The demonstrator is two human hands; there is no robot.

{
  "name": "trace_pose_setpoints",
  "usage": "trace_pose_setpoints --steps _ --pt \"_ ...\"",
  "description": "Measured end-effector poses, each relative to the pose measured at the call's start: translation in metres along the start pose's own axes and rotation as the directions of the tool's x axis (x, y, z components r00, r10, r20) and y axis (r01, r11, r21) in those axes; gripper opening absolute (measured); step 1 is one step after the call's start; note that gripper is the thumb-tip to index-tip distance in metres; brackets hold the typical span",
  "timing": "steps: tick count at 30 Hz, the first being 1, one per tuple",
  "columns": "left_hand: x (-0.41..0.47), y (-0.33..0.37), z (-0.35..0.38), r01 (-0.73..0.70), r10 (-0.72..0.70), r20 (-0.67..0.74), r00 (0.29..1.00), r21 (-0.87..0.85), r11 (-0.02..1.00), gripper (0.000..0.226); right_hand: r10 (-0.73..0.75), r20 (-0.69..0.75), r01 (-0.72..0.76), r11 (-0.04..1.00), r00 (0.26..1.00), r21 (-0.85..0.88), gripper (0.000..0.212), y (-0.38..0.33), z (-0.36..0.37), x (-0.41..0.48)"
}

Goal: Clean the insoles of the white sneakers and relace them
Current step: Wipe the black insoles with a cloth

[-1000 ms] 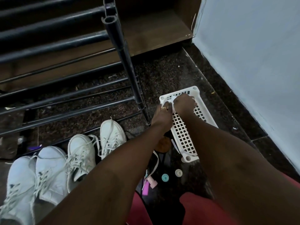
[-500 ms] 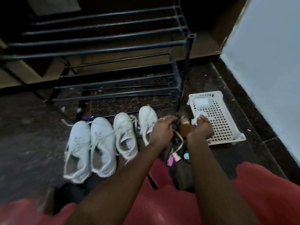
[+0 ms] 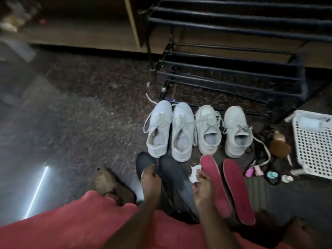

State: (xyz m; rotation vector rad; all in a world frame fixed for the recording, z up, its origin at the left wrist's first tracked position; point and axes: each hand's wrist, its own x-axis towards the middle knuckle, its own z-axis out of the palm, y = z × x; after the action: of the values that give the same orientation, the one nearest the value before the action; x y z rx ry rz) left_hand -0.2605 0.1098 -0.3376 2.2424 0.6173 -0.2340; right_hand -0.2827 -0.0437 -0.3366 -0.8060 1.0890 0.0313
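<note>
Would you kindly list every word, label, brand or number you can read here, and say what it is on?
No text can be read.
White container in the basket: dark marks, too blurred to read.
White sneakers: no legible brand or print.

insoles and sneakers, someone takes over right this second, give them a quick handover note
Left hand grips the leftmost dark insole; right hand pinches a white wipe.
Four white sneakers stand in a row before the shoe rack. Two dark and two red insoles lie on the floor in front of them. The white basket is at the right.
Done: insoles out, wipe in hand.
Left: wipe the insoles, refit them, relace; the sneakers are only loosely laced.
</note>
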Motion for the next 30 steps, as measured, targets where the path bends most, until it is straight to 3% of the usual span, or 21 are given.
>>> trace_pose_setpoints --steps 5,8,11,14,17,19,22,23,26,30 --pt "0.037 -0.035 -0.008 0.355 -0.356 0.05 0.933 0.039 0.934 0.058 0.125 0.065 -0.124 0.992 0.99 -0.025 0.022 0.038 0.016 -0.001" --pt "0.045 -0.041 0.003 0.468 -0.47 0.05 0.881 0.041 0.883 0.078 0.139 0.081 -0.137 0.99 0.987 -0.035 0.022 0.051 0.01 0.007" --pt "0.048 -0.046 0.014 0.546 -0.547 0.008 0.837 0.009 0.837 0.074 0.135 0.109 -0.138 0.99 0.985 0.023 0.019 0.053 0.001 0.007" --pt "0.05 -0.058 0.019 0.518 -0.511 0.084 0.855 -0.093 0.85 0.043 0.129 0.109 -0.131 0.991 0.986 0.016 0.016 0.051 -0.006 0.0" --pt "0.046 -0.049 0.009 0.499 -0.489 0.135 0.862 -0.397 0.77 0.018 0.117 0.114 -0.112 0.993 0.987 -0.046 0.021 0.038 -0.006 -0.007" --pt "0.041 -0.024 -0.008 0.454 -0.468 0.163 0.869 -0.639 0.621 0.02 0.087 0.169 -0.073 0.994 0.982 -0.086 0.02 0.02 0.003 -0.02" --pt "0.027 0.019 -0.04 0.349 -0.393 0.169 0.904 -0.822 0.449 0.047 0.032 0.273 0.008 0.99 0.961 -0.143 0.018 -0.01 0.018 -0.051" --pt "0.02 0.033 -0.053 0.33 -0.377 0.176 0.909 -0.857 0.395 0.047 0.005 0.307 0.045 0.987 0.952 -0.153 0.017 -0.022 0.023 -0.065" --pt "-0.006 0.073 -0.081 0.385 -0.302 0.31 0.901 -0.893 0.234 0.015 -0.069 0.383 0.139 0.977 0.921 -0.159 0.015 -0.049 0.036 -0.101" --pt "-0.047 0.121 -0.118 0.434 0.036 0.438 0.898 -0.897 0.079 0.04 -0.175 0.473 0.263 0.957 0.863 -0.125 0.012 -0.091 0.043 -0.164"
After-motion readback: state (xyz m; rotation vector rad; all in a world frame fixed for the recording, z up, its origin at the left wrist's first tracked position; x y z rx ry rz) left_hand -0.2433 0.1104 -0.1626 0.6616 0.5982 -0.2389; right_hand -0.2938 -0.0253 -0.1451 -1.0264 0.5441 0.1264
